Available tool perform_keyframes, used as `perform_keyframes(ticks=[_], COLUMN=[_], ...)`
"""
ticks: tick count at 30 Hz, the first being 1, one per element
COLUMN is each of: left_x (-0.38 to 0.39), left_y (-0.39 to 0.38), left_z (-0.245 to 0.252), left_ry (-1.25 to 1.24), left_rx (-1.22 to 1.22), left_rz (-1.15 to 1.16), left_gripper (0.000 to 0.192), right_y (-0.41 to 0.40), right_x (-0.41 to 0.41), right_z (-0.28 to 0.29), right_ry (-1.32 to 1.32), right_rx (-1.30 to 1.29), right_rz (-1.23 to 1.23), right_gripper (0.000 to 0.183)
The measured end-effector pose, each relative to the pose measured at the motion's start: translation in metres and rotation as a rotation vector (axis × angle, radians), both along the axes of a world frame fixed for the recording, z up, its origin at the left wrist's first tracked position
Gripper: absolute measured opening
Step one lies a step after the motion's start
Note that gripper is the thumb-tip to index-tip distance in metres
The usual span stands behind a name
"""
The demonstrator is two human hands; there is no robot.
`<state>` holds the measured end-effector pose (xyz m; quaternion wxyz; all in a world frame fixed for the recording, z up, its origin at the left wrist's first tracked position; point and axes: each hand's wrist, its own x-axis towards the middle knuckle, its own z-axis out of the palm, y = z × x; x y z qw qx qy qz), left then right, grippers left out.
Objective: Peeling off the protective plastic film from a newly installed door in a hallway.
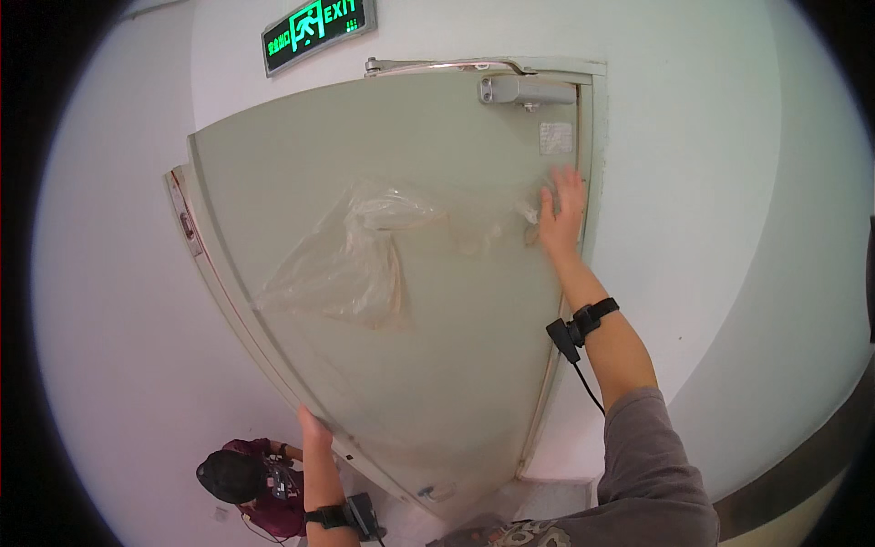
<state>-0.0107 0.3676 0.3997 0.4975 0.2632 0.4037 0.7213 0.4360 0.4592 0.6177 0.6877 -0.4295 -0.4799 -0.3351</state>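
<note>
In front of me stands a pale green door (472,328), ajar, with its free edge to the left. My left hand (316,431) grips that edge low down, with most of its fingers hidden from view. Raised near the hinge side, my right hand (564,210) has its fingers apart and is slightly blurred; whether it touches the door is unclear. A crumpled sheet of clear plastic film (362,267) hangs from the door's face, and loose scraps of film reach toward my right hand. Above that hand is a small paper label (556,139).
A metal door closer (530,90) with its arm spans the door's top. Overhead hangs a lit green exit sign (318,31). A person in a dark cap (231,476) is at the lower left, beyond the door's edge. A latch plate (186,222) is on the left frame.
</note>
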Motion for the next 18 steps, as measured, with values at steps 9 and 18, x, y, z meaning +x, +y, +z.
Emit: perform_keyframes(ticks=[9, 18], left_x=[0.000, 0.021], left_y=[0.003, -0.011], left_z=[-0.004, 0.020], left_ry=[0.060, 0.064], left_rx=[0.030, -0.017], left_rz=[-0.041, -0.025], left_gripper=[0.047, 0.049], right_y=[0.000, -0.048], right_x=[0.028, -0.002], right_z=[-0.007, -0.085], right_ry=[0.016, 0.268], right_rx=[-0.009, -0.367], right_rz=[0.325, 0.376], right_gripper=[0.021, 0.020])
